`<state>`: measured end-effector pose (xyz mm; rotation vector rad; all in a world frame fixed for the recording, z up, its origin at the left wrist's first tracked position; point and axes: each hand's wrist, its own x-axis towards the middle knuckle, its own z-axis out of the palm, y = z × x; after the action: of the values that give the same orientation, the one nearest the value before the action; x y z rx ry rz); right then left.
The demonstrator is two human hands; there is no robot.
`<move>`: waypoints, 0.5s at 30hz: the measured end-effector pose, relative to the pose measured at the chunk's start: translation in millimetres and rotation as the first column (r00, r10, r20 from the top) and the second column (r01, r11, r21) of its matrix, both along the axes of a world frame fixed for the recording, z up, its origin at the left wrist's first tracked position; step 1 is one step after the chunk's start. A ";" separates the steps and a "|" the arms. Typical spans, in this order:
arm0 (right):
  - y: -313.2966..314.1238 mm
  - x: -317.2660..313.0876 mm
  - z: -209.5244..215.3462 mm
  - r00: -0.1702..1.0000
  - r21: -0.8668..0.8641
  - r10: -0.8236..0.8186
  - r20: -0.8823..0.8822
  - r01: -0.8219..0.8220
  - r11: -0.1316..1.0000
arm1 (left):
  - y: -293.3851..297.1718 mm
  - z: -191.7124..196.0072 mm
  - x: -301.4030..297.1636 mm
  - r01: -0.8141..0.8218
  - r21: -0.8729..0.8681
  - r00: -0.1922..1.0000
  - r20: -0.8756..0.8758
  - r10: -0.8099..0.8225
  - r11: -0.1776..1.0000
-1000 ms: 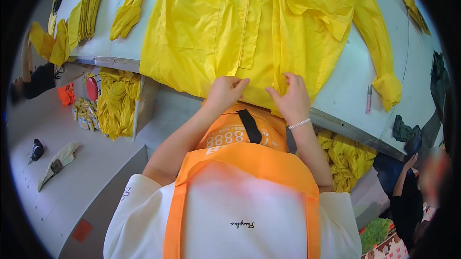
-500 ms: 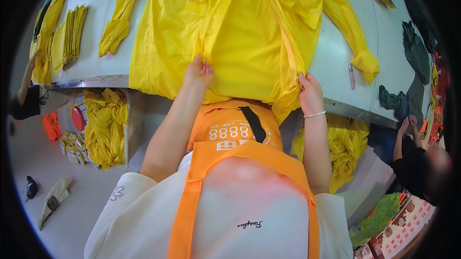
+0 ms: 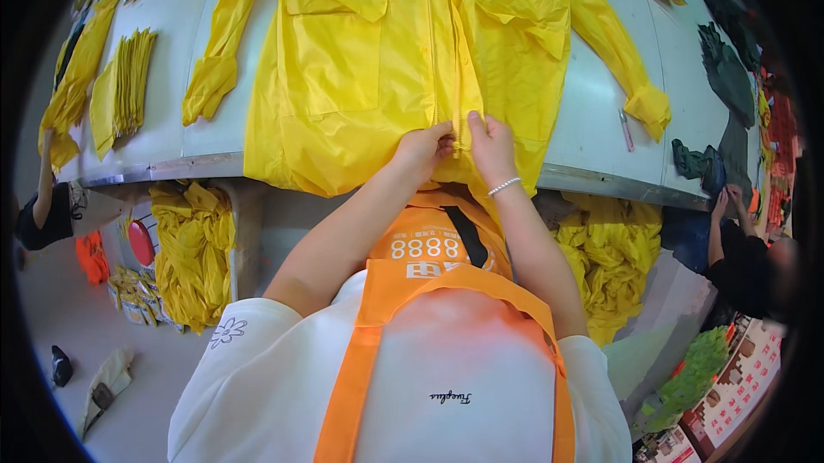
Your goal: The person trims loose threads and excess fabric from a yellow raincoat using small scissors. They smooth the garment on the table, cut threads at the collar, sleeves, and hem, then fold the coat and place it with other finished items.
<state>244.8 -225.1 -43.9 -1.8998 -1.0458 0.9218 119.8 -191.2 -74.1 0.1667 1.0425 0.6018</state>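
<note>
A yellow raincoat (image 3: 335, 77) lies face up across the table, sleeves spread to both sides, its hem hanging over the near edge. At the bottom of its front zipper (image 3: 459, 85), my two hands are close together. My left hand (image 3: 425, 152) pinches the left front edge near the hem. With a beaded bracelet at its wrist, my right hand (image 3: 492, 150) grips the right front edge beside the zipper's lower end. The fingertips partly hide the zipper ends, so I cannot tell whether these are joined.
A stack of folded yellow pieces (image 3: 124, 90) lies on the table (image 3: 193, 141) at left. A pen (image 3: 626, 130) and dark green garments (image 3: 725, 77) are at right. Yellow garments fill bins (image 3: 193, 257) below. Co-workers (image 3: 43, 214) (image 3: 747, 266) stand at both sides.
Both hands have moved toward each other, bringing the raincoat's two front edges together. Before, the front hung apart with the inside showing between the edges.
</note>
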 end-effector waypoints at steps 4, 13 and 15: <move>-0.6 -8.2 -19.5 0.996 -0.096 -0.034 -0.080 0.026 0.995 | -0.8 13.4 -7.1 0.057 0.082 0.991 -0.122 -0.047 0.995; -3.2 -21.3 -7.5 0.958 -0.024 0.120 0.261 -0.118 0.993 | 9.4 -4.4 -19.2 0.476 0.191 0.806 -0.486 -0.339 0.859; -3.2 -20.3 -11.7 0.964 -0.061 0.110 0.240 -0.098 0.993 | 10.8 -12.3 -22.5 0.540 0.202 0.759 -0.538 -0.368 0.817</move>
<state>224.5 -228.3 -55.6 -2.0526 -1.2887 0.7918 97.3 -180.4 -86.3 0.9068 1.3038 0.2789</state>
